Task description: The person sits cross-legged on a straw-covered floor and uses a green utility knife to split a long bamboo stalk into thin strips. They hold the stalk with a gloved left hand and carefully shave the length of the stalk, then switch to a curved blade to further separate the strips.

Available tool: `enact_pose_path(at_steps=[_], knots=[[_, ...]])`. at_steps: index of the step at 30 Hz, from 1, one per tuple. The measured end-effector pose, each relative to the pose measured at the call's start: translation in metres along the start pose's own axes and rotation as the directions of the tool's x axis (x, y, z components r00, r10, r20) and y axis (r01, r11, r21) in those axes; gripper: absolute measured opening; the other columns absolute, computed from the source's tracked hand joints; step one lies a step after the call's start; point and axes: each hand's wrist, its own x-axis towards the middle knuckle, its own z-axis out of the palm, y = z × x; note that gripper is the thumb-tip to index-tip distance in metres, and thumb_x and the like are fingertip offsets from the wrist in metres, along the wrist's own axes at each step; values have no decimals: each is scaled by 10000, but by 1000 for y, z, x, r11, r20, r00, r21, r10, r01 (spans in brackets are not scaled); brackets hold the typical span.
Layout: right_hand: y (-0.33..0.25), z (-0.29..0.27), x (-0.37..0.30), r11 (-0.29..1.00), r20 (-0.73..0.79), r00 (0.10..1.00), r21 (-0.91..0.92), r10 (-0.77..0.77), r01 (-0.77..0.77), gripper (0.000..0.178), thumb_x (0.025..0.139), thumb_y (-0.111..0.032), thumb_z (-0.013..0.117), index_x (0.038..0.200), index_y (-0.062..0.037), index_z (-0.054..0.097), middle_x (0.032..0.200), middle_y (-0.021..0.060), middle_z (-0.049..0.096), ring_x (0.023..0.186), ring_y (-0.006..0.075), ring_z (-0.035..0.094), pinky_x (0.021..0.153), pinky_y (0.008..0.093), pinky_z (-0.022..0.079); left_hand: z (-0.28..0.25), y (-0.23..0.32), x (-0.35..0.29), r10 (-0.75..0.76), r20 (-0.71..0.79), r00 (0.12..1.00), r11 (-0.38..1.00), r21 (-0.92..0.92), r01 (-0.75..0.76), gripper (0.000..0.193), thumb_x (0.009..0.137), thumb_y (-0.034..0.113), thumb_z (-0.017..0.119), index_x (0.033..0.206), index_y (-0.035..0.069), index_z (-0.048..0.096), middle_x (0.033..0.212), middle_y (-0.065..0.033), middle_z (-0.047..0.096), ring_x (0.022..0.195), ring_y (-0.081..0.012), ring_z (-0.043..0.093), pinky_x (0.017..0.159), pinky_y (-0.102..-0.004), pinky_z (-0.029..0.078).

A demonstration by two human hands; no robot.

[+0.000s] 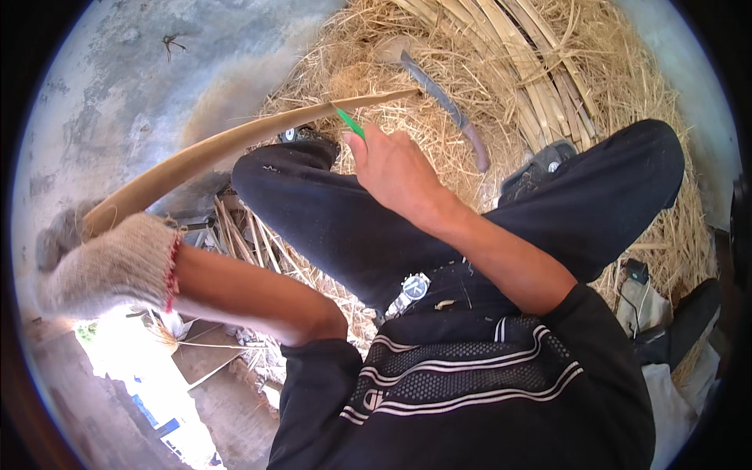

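A long tan strip (pixel 235 137), which looks like split bamboo or cane, slants from the far left to the middle of the straw. My left hand (pixel 110 262), in a knitted off-white glove with a grey palm, is wrapped round the strip's near end. My right hand (pixel 395 168) is bare and closed on a slim green-handled tool (pixel 351 124). The green tip meets the strip's edge toward its far end; the tool's working part is too small to make out. Beyond my right hand a machete (pixel 439 92) with a dark curved blade and brownish handle lies on the straw.
Straw and shavings (pixel 368 47) cover the ground. A bundle of long pale strips (pixel 533 70) lies at the far right. More cut strips (pixel 239 231) lie beside my left leg. A metal wristwatch (pixel 413 290) rests at my lap. A pale wall (pixel 157 70) rises at the left.
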Motion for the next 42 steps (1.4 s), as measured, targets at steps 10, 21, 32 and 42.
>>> enact_pose_path(at_steps=[10,21,32,42], knots=[[-16,4,-5,996,-23,995,0,-94,94,318,1008,-288,499,990,22,565,565,246,568,530,442,610,473,506,491,1,-12,15,-160,-165,973,987,4,163,234,917,28,424,781,-35,605,742,-122,625,566,-169,620,446,-255,521],[28,-2,1,1000,41,999,-12,19,-19,413,1034,-346,441,967,35,585,612,266,593,580,381,655,499,460,526,9,23,-9,-212,-184,960,942,-299,151,293,915,168,411,728,-3,559,723,-115,585,476,-126,508,384,-219,427],[27,-6,-2,998,88,995,48,36,-41,383,1030,-319,438,987,27,596,732,300,630,671,427,669,524,471,539,12,32,-22,-86,-175,981,989,-134,63,312,934,177,383,754,1,569,749,-107,579,536,-139,572,419,-246,499],[6,-41,-6,984,143,989,167,34,-58,450,1028,-360,421,994,40,623,746,299,643,745,472,661,674,528,537,13,47,-27,-34,-58,998,947,-322,13,256,811,170,395,557,152,376,506,6,372,380,-104,347,392,-267,338]])
